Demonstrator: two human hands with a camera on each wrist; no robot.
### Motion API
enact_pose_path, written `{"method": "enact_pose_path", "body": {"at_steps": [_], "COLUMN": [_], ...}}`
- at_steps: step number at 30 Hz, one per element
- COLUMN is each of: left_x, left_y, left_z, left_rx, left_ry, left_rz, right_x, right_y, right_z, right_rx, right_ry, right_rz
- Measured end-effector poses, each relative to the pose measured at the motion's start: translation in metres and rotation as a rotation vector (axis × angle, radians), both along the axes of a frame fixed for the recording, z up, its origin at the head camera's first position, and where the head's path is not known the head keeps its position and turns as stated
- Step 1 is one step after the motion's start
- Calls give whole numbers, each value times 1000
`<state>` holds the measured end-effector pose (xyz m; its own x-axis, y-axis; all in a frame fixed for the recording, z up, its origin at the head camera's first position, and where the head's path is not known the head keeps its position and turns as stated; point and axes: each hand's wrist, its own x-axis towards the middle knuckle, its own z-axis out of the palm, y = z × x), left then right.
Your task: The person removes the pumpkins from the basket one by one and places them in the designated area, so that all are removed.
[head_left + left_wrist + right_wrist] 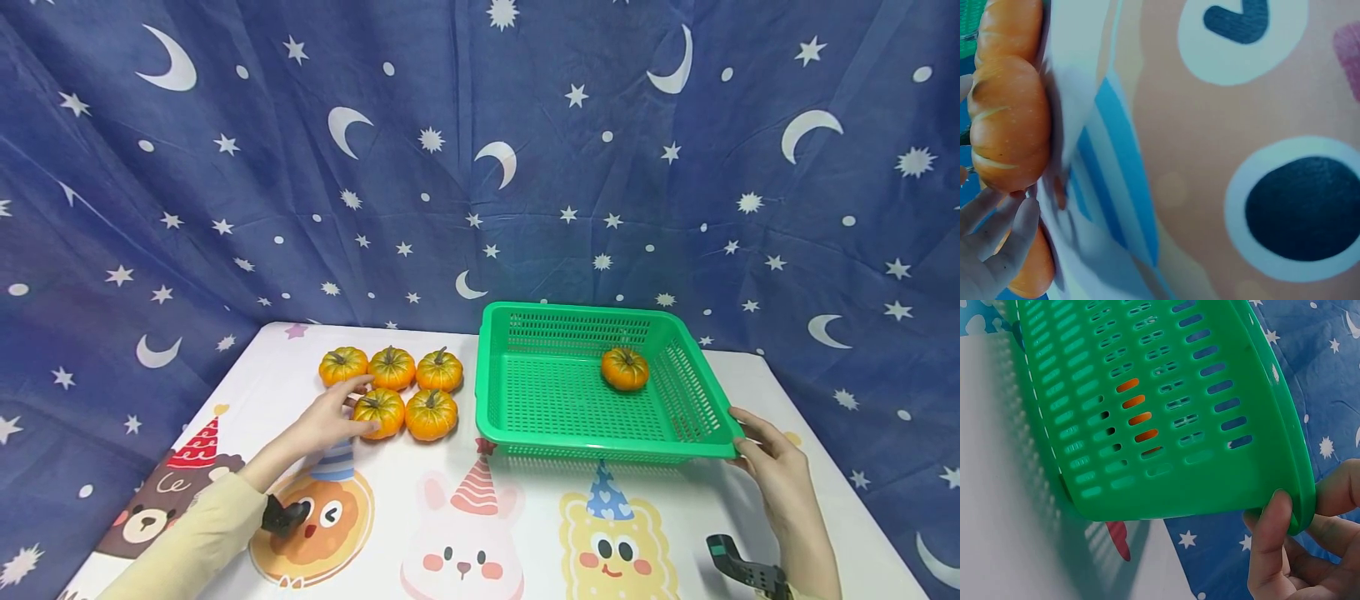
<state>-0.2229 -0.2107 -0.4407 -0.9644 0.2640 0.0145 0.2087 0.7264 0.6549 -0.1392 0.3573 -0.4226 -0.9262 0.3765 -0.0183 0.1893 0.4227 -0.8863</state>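
My left hand point(330, 418) curls its thumb and fingers round the left side of a small orange pumpkin point(379, 413) with a green-brown stem. In the left wrist view, fingertips touch the lower side of that pumpkin point(1010, 125). Another pumpkin point(431, 415) sits right beside it, and behind them is a row of three, including a middle pumpkin point(392, 367). My right hand point(776, 467) pinches the near right corner of a green plastic basket point(600, 448) by its rim, thumb outside. One pumpkin point(625, 369) lies inside, toward the back right.
A white tablecloth point(465, 467) printed with cartoon animals and party hats covers the table. Behind it hangs a dark blue curtain point(420, 208) with white moons and stars. The basket stands to the right of the pumpkin group, a narrow gap between them.
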Motion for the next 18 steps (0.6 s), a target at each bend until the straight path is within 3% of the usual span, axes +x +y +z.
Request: {"method": "enact_pose_path", "body": {"at_steps": [11, 18], "left_x": [-7, -13], "left_y": [3, 12], "left_z": [13, 26], "left_rx": [48, 10], "left_ry": [53, 89], "left_rz": [-28, -27], "right_x": [1, 1], "right_y": [1, 0], "right_z": [-1, -1], "right_rx": [14, 18], "right_ry": [35, 31], "right_rz": [13, 5]}}
